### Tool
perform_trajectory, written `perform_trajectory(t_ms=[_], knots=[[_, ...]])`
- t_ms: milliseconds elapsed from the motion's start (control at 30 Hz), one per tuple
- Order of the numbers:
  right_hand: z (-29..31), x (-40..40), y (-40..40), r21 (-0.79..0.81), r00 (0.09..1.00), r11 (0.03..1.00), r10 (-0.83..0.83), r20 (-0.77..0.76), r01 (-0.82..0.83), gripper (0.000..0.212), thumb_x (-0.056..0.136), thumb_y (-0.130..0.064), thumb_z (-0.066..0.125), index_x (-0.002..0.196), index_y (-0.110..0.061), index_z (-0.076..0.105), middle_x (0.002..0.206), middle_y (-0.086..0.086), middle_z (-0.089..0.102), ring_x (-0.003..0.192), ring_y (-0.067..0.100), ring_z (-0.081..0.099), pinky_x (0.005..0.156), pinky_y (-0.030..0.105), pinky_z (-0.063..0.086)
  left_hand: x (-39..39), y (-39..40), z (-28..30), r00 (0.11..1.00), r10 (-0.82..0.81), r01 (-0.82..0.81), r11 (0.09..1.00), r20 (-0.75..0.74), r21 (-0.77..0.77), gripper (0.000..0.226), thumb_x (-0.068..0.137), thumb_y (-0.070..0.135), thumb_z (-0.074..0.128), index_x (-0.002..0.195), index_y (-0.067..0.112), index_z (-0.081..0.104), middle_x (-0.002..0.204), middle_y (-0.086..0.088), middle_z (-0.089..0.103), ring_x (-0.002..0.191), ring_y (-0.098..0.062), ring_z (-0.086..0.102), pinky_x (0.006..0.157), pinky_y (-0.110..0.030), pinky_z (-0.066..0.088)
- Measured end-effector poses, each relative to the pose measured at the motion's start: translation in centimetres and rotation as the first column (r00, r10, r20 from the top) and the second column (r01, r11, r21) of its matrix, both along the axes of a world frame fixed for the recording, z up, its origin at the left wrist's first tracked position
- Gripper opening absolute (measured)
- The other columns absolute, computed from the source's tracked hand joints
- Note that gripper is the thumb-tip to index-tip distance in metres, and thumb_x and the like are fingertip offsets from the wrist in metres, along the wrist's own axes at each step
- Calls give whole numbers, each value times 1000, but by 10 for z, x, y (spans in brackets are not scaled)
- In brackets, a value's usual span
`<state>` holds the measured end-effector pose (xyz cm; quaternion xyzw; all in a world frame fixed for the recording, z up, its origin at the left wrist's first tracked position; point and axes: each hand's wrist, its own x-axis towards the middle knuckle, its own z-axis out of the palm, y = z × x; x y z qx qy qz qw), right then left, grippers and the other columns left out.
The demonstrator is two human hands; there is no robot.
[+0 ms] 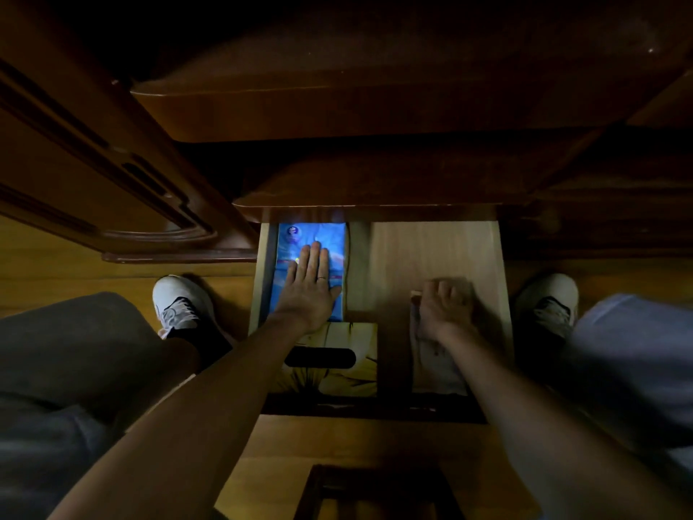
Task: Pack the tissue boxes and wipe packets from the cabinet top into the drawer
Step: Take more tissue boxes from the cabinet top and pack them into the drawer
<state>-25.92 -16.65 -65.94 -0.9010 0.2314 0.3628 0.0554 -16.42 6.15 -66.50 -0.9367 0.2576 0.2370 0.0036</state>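
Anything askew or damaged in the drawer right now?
Nothing stands out. The blue packet lies flat and straight along the drawer's left side under the left hand, the yellow tissue box sits square, and the right hand grips a pale packet.

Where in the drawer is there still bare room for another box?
Bare drawer floor lies beyond the right hand, right of the blue wipe packet. The left side is crowded: left hand on the packet, yellow tissue box nearer.

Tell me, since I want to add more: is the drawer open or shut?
Open. The drawer is pulled out, its pale floor bare between the blue wipe packet and the right side.
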Motion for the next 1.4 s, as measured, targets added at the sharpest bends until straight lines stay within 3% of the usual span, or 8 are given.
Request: perform_trajectory(t_ms=[233, 367, 500, 600, 700, 900, 1200, 1400], knots=[[9, 0, -13, 74, 990, 990, 113, 88, -120, 26, 97, -26, 59, 122, -20, 60, 129, 10, 59, 121, 30, 53, 95, 42, 47, -12, 8, 7, 998, 49, -42, 985, 38, -169, 72, 105, 46, 32, 158, 7, 3, 166, -14, -8, 153, -27, -11, 121, -36, -5], [11, -7, -19, 225, 984, 974, -35, 177, -6, 8, 95, -37, 61, 91, -31, 58, 102, 4, 63, 87, 19, 59, 72, 35, 45, -40, 24, 5, 995, 40, -20, 980, 94, -197, 66, 104, 45, 36, 158, 12, 17, 168, -10, 3, 154, -24, -4, 123, -38, -1], [9, -15, -21, 418, 914, 897, -282, 291, 143, 7, 99, -37, 57, 105, -38, 56, 91, -3, 64, 74, 15, 62, 59, 30, 47, -54, 22, 9, 994, 52, -23, 962, 100, -273, 63, 103, 44, 38, 156, 12, 28, 164, -12, 21, 153, -26, 12, 125, -44, 12], [7, -17, -13, 604, 947, 789, -270, 173, 115, 64, 83, -28, 80, 140, -30, 50, 114, -3, 63, 84, 7, 59, 63, 25, 47, -61, 24, 15, 990, 26, 15, 956, 136, -294, 61, 102, 41, 44, 153, 11, 34, 162, -14, 27, 151, -29, 19, 124, -46, 18], [3, -21, 3, 525, 985, 851, -88, 150, -4, 111, 66, -24, 91, 155, -34, 27, 151, 3, 38, 121, 26, 54, 87, 42, 55, -67, 30, 20, 990, 37, 6, 955, 139, -296, 58, 101, 39, 47, 151, 11, 36, 163, -14, 25, 150, -31, 19, 122, -45, 19], [-10, -30, 11, 192, 967, 965, 138, 212, -180, 110, 64, -42, 88, 153, -34, 23, 154, 9, 25, 140, 34, 28, 105, 48, 41, -81, 44, 19, 992, 49, -16, 963, 117, -269, 61, 102, 43, 45, 154, 14, 32, 163, -12, 25, 151, -29, 17, 122, -42, 16], [-12, -33, 13, 195, 973, 972, 85, 216, -128, 138, 69, -43, 89, 161, -19, -12, 169, 9, -11, 154, 37, 4, 115, 51, 32, -94, 48, 10, 994, -43, 63, 978, 105, -198, 64, 101, 47, 41, 157, 18, 27, 165, -4, 21, 153, -21, 14, 125, -45, 8], [7, -39, 12, 265, 961, 964, -49, 271, -25, 113, 78, -45, 80, 162, -21, 8, 169, 7, 7, 155, 31, 10, 122, 52, 22, -88, 36, 26, 992, -44, 60, 989, 120, -136, 66, 93, 48, 51, 150, 18, 38, 155, -7, 37, 143, -25, 30, 117, -42, 25]])
